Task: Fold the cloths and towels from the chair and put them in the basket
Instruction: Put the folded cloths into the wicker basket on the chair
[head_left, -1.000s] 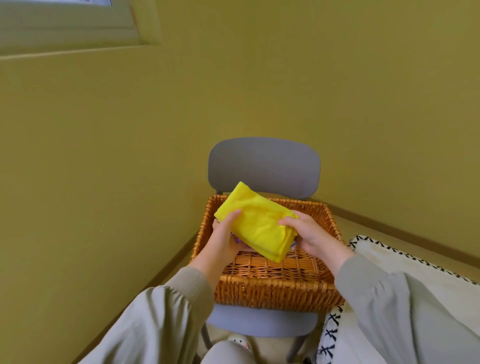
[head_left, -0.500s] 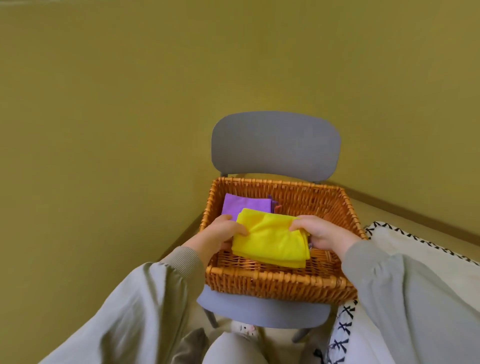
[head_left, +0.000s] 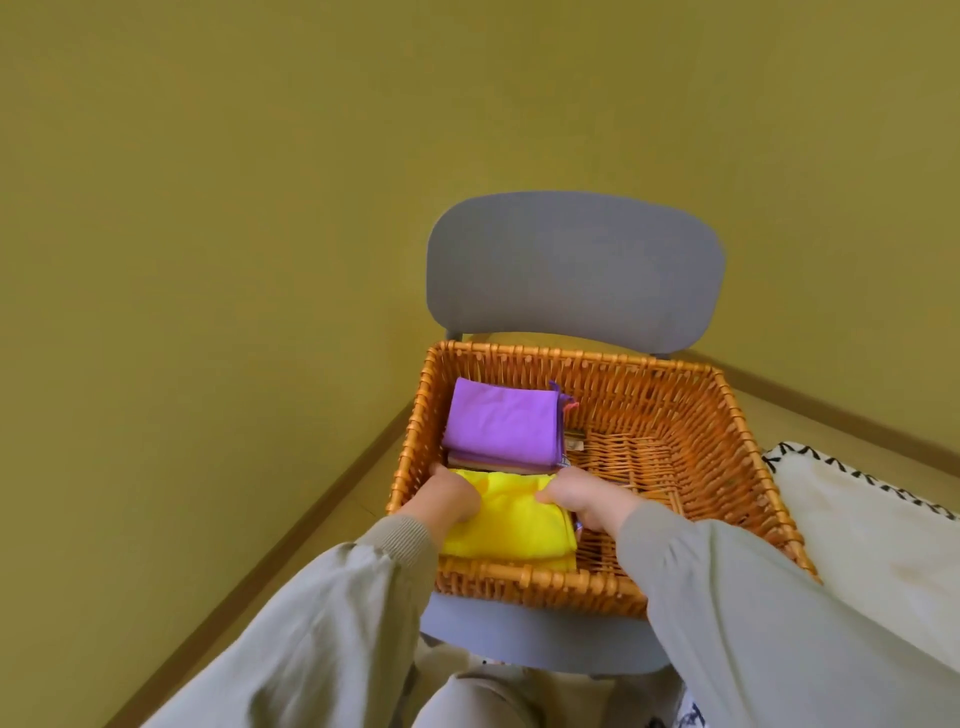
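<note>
ok so here's where I'm at: the yellow cloth (head_left: 506, 525) is folded and down inside the basket (head_left: 748, 441), in the near-left corner, and the basket itself sits on the seat of the grey chair (head_left: 574, 270). The cloth lies flat on the wicker floor. Its far edge butts right up against the stack with the purple cloth (head_left: 501, 423) on top, and its near edge is tight to the front wall.

Both grips are on it. The left grip (head_left: 449, 496) has its fingers curled down over the cloth's left side, and the right grip (head_left: 587, 496) is curled onto the far-right corner. The fingertips are mostly tucked under, so I can't say how hard either one is pinching.

What matters for the next bit is that the cloth sits dead between the two grips, so neither one is really nearer. It looks close to square from up here, maybe a touch wider left to right, so I wouldn't swear to a long axis.

My guess is the placing is basically done, and what's left is letting go and backing both grips out over the near rim without dragging the top layer open. The right half of the basket floor is bare wicker, and there's a white blanket (head_left: 857, 519) with black stitching off to the right on the floor
</note>
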